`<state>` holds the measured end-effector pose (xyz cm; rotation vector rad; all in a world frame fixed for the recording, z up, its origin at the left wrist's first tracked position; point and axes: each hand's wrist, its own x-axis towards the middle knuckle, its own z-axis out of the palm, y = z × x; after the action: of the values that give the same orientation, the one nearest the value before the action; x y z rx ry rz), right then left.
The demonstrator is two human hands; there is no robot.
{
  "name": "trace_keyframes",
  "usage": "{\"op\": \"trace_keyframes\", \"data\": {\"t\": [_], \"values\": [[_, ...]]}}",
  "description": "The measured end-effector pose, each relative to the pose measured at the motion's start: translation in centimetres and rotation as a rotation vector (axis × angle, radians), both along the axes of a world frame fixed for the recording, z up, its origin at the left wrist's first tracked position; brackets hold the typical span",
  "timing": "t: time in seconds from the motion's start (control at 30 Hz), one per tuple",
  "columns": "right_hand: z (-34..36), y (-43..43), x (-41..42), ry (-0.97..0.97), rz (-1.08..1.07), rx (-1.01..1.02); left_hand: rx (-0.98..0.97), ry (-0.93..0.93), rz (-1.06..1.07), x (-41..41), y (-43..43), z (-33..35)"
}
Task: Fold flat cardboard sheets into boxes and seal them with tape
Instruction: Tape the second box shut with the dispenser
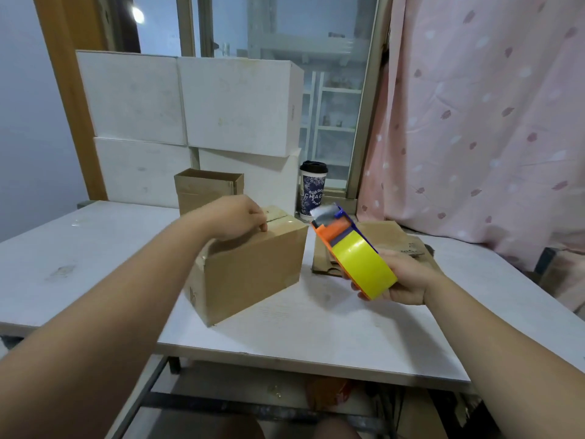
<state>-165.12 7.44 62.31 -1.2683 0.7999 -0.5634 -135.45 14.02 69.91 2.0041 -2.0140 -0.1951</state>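
On table (95,248), left hand (235,217) gripping cardboard box (253,274) top edge; right hand (408,280) holding tape dispenser (354,251) alongside

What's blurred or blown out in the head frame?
Head view: the tape dispenser is motion-blurred at its nose; small glare on the taped top of the cardboard box; a bright light spot upper left; wide-angle distortion leans the window frame.
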Motion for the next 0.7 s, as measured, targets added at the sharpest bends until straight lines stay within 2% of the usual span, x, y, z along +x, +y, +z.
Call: {"op": "trace_keyframes", "data": {"t": [0.07,0.17,0.37,0.47,0.6,0.7], "values": [[0.1,-0.2,0.6,-0.034,-0.067,0.032,0.122,0.019,-0.090,1.8,0.7,0.3],[0.7,-0.2,1.8,-0.094,-0.109,0.109,0.268,0.012,-0.087,3.2,1.4,0.1],[2.2,0.7,5.0,-0.113,-0.181,0.060,0.277,-0.158,-0.020,1.8,1.9,0.0],[2.7,1.2,6.3,-0.094,-0.211,0.024,0.153,-0.155,0.006,0.6,2.0,-0.7],[3.7,1.2,6.8,-0.218,-0.294,-0.077,-0.236,0.087,0.228,-1.6,2.0,-3.6],[5.0,0.7,7.2,-0.296,-0.374,-0.218,-0.365,0.159,0.348,-2.5,1.4,-4.9]]}}
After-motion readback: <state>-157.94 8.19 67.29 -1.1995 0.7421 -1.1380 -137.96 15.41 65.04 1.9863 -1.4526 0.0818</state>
